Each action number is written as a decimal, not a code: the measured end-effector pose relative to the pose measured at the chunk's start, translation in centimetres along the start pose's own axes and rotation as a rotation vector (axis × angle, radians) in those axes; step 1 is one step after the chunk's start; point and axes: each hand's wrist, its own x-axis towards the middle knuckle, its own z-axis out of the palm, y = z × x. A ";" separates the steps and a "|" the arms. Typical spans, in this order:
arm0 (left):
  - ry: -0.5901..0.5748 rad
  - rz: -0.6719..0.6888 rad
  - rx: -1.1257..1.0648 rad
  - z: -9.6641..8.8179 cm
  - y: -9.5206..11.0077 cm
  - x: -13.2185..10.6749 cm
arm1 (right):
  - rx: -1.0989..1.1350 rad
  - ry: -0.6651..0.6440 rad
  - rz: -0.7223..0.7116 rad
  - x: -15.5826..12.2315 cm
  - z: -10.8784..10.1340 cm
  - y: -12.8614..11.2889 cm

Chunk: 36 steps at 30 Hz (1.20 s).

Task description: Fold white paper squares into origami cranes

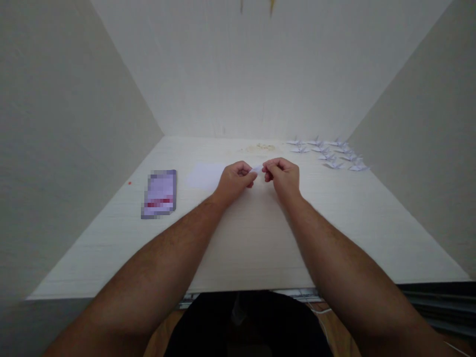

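Between my two hands is a small folded piece of white paper [256, 169], held above the middle of the table. My left hand [238, 177] pinches its left end between thumb and fingers. At the other end, the fingertips of my right hand [281, 173] are closed on the paper. The folds are too small to make out. Partly behind my left hand lies a flat stack or sheet of white paper [206, 175].
Several folded white paper cranes [333, 153] stand grouped at the table's back right. On the left lies a purplish, blurred rectangular object [160, 193]. Pale walls [253, 69] enclose the back and both sides of the table [245, 248]. A small red dot [130, 183] marks the left edge.
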 end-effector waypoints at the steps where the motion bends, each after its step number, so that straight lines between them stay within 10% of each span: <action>1: 0.029 0.006 0.002 0.1 0.0 0.0 | 0.008 0.024 0.003 0.1 0.0 0.0; 10: 0.261 0.187 0.200 0.3 -1.0 0.5 | -0.101 -0.097 0.006 -0.6 0.3 0.1; 21: 0.179 0.391 0.353 0.6 -0.5 -0.1 | -0.161 -0.025 0.006 -0.3 0.3 0.6; 36: 0.097 0.082 -0.089 0.5 -0.6 0.4 | -0.167 -0.055 -0.014 -0.4 0.3 0.7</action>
